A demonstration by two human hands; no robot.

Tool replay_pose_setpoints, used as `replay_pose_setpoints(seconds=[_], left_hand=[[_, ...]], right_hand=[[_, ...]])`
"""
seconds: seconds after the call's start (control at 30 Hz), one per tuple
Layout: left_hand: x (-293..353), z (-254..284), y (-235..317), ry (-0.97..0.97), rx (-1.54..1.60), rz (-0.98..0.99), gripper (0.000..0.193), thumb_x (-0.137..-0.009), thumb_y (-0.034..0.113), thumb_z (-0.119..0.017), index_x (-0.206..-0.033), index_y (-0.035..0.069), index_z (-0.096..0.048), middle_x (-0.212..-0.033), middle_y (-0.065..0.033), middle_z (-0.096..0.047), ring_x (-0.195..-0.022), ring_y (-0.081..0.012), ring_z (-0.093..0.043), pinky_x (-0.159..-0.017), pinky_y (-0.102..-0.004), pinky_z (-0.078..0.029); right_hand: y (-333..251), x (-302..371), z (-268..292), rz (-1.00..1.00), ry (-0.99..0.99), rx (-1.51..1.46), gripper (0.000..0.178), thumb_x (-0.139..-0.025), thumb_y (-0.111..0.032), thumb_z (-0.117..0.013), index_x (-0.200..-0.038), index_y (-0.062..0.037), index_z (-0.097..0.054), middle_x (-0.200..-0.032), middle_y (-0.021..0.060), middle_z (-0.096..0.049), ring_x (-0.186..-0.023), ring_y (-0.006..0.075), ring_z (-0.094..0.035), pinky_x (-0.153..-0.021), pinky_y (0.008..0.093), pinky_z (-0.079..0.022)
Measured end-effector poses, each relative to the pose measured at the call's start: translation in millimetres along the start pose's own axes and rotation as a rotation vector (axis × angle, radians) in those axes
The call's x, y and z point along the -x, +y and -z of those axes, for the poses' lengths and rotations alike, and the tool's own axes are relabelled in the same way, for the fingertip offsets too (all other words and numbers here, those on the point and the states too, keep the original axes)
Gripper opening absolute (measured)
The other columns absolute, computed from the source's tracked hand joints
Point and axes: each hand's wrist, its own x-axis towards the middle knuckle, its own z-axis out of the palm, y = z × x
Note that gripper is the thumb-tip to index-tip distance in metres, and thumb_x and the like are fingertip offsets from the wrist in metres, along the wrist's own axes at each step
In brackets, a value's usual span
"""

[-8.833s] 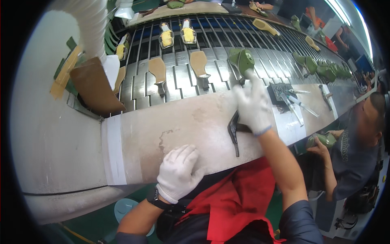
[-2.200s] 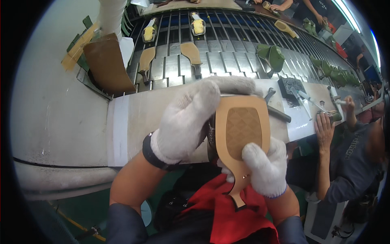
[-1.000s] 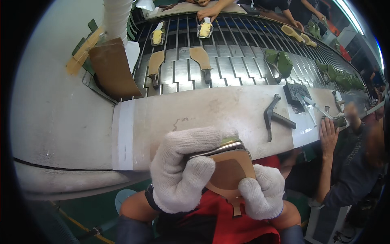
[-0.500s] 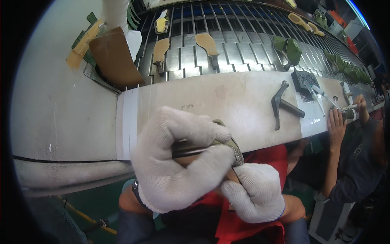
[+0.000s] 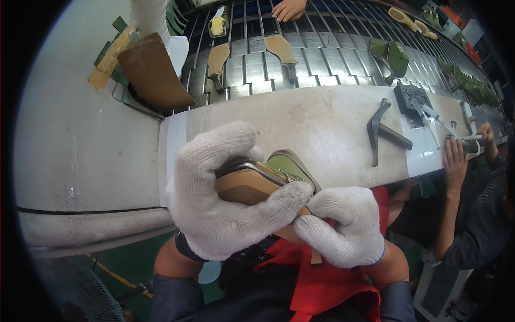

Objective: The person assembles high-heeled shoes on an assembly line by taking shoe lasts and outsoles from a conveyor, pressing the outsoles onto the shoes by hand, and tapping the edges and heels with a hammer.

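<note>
In white knit gloves, both my hands work on a shoe [image 5: 292, 163] held over the near edge of the bench. It has a green upper, a glittery trim and a tan sole. My left hand [image 5: 214, 220] is wrapped round it, thumb along the tan side and fingers over the far side. My right hand [image 5: 343, 228] pinches the shoe's near right end between thumb and fingers. What exactly lies under those fingertips is hidden. A narrow tan strip [image 5: 316, 257] shows below the right fingers; whether it belongs to the shoe I cannot tell.
A dark metal hammer [image 5: 375, 131] and a black block [image 5: 412, 102] lie on the bench [image 5: 316, 118]. Heeled tan soles [image 5: 280, 49] and a green shoe [image 5: 394, 58] sit on the slatted conveyor. Co-workers' hands are at the far side [image 5: 289, 9] and the right [image 5: 456, 161].
The shoe has turned in my hands, showing more green upper and tan sole. My right hand has moved slightly up. Another person's hand has appeared over the conveyor's far side.
</note>
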Motion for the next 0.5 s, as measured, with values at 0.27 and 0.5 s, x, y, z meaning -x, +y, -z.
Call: replay_pose_setpoints(seconds=[0.27, 0.5], left_hand=[[-11.1, -4.0, 15.4, 0.046, -0.018, 0.137, 0.037, -0.093, 0.001, -0.08, -0.126, -0.003, -0.064, -0.116, -0.0118, -0.07, -0.097, -0.0146, -0.073, -0.091, -0.0318, -0.062], [-42.6, -25.2, 32.7, -0.244, 0.563, 0.072, 0.02, -0.109, 0.003, -0.062, -0.127, -0.004, -0.068, -0.106, -0.0117, -0.079, -0.092, -0.0149, -0.078, -0.082, -0.0317, -0.062]], right_hand=[[-7.0, 7.9, 3.5, -0.026, 0.067, 0.064, 0.023, -0.085, -0.016, -0.092, -0.094, 0.0002, -0.078, -0.075, 0.0124, -0.072, -0.061, 0.0266, -0.072, -0.057, 0.0368, -0.055], [-40.9, -21.4, 40.9, 0.092, 0.078, 0.051, 0.079, -0.072, -0.013, -0.093, -0.143, 0.0026, -0.062, -0.11, 0.0117, -0.072, -0.09, 0.0177, -0.07, -0.08, 0.0337, -0.059]])
